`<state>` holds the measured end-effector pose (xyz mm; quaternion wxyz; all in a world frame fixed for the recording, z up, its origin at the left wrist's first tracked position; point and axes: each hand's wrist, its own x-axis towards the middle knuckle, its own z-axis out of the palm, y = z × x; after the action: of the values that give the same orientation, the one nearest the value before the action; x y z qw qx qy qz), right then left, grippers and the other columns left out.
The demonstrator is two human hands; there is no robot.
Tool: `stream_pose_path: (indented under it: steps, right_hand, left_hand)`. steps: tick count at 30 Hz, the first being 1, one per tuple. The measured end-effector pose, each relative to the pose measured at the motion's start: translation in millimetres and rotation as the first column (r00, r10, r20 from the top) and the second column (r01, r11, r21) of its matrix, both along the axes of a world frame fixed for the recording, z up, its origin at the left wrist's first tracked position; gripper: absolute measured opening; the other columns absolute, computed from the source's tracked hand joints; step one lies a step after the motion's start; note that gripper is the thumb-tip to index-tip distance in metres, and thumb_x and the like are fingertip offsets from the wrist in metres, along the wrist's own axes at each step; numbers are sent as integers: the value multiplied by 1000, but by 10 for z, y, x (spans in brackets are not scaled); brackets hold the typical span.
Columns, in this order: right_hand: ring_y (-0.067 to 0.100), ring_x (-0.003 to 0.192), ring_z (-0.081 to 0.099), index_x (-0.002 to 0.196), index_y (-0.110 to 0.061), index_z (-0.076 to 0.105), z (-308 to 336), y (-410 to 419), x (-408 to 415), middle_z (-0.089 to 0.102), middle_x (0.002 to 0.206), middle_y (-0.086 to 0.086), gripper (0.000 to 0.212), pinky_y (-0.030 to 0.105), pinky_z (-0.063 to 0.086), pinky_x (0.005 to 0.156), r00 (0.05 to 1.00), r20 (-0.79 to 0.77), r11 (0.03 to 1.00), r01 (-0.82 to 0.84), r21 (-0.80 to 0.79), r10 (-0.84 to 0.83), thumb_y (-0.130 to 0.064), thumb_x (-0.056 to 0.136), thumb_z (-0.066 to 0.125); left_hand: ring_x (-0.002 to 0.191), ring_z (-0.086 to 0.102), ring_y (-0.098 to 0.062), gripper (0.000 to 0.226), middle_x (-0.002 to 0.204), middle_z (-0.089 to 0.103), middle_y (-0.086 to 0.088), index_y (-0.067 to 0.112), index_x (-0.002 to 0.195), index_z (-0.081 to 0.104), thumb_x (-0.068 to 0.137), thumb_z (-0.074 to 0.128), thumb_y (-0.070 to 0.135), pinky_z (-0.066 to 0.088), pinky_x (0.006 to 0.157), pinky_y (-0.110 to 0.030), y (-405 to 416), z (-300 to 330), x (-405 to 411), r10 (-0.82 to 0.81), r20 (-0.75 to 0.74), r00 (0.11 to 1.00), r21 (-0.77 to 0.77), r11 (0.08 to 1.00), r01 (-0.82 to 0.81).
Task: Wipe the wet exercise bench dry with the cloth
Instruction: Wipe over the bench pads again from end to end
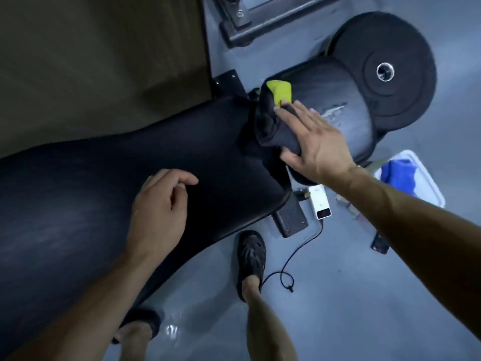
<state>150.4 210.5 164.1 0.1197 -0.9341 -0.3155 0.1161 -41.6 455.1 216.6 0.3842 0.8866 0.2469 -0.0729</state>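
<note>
The black padded exercise bench [109, 173] runs from the lower left to the centre, and its smaller seat pad [338, 100] lies beyond a gap. Water streaks [334, 112] shine on the seat pad. A dark cloth with a yellow-green corner [270, 121] lies bunched on the near end of the seat pad. My right hand [312, 142] presses flat on the cloth, fingers spread, thumb hooked under its edge. My left hand [161, 204] hovers over the long pad, fingers loosely curled, holding nothing.
Black weight plates [390, 71] lean right behind the seat pad. A white bin with a blue cloth [408, 175] stands at right. A white device [321, 204] with a black cable [289, 267] lies on the grey floor by my sandalled feet [251, 259]. A metal frame [242, 24] stands at top.
</note>
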Motion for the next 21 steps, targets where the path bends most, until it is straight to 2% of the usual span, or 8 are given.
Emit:
stream_pose_path:
  steps: [2,4,6,10,14,16,18,21]
  right_hand:
    - [24,151,33,154,-21,39,-10,-253,61,38,163,6,73,39,30,122,963,-68,960,267,90,-261,-36,85,56]
    - [27,147,39,152,-24,40,24,-630,120,40,161,7,70,41,37,117,876,-98,868,482,123,-472,-38,84,55]
    - [33,136,50,150,-29,39,107,-1025,113,48,154,8,65,42,45,107,790,-121,787,611,83,-601,-36,86,54]
    - [34,122,56,146,-29,44,187,-1289,156,62,138,11,55,33,43,97,658,-180,651,752,106,-731,-27,92,54]
    - [34,127,53,147,-18,46,182,-814,585,57,141,15,60,35,39,101,681,-197,644,732,223,-705,-33,89,52]
    - [38,128,51,149,-12,44,175,-417,730,55,143,19,63,38,37,105,752,-158,718,659,225,-640,-33,90,54]
    - [38,135,46,153,-12,39,187,35,696,49,149,19,68,40,36,113,822,-118,806,569,162,-556,-34,91,56]
    - [39,145,36,157,-11,32,172,647,213,38,158,20,74,44,28,121,917,-123,919,390,66,-380,-33,92,61]
  left_hand:
    - [95,55,-3,29,100,58,26,31,100,66,98,45,11,41,80,-19,-265,12,229,-48,1,999,-25,999,48]
    - [96,55,-3,28,99,59,26,29,100,66,98,45,10,42,82,-20,-431,19,414,-106,9,994,-32,994,106]
    - [96,54,-5,28,98,60,21,28,100,66,98,46,9,43,83,-21,-539,4,557,-164,16,986,-22,986,164]
    - [96,54,-4,28,100,62,20,28,99,66,97,47,9,44,82,-22,-655,-22,683,-183,-19,983,-29,983,182]
    - [95,54,-3,27,98,61,23,30,98,66,97,48,9,41,79,-15,-654,63,646,-204,-59,977,-33,979,202]
    - [94,54,-2,27,97,61,24,31,98,66,98,48,10,40,76,-13,-609,116,609,-201,-80,976,-39,979,199]
    - [93,55,0,27,96,61,25,32,97,66,98,48,12,40,76,-14,-551,156,548,-192,-95,977,-46,981,188]
    - [90,56,1,27,95,62,25,31,94,66,97,48,11,40,75,-12,-432,217,411,-213,-116,970,-72,976,205]
